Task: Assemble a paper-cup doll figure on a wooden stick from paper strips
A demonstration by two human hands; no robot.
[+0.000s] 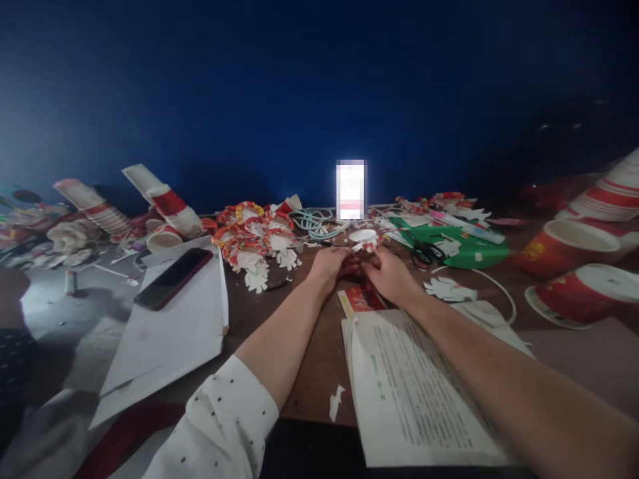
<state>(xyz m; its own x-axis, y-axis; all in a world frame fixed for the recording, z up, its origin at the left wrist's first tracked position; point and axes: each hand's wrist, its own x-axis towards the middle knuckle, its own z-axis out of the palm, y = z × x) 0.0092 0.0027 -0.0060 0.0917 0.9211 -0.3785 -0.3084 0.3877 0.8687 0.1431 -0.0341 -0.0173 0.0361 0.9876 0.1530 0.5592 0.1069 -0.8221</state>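
My left hand (331,266) and my right hand (388,274) come together over the middle of the brown table, fingers curled inward. Between their fingertips is a small red-and-white cut paper cup piece (368,245) with a round white face; the fingers partly cover it. Just below the hands lies a red printed packet (367,297). Under my right forearm rests a stack of printed paper (399,386). Black-handled scissors (428,253) lie to the right of my right hand, beside a hand-shaped white paper cutout (449,289).
Left of the hands are a pile of red paper crafts (254,229) and a dark phone (174,278) on white board (170,346). A lit screen (351,189) stands at the back. Green sheet (474,247) and red paper cups (564,246) sit to the right.
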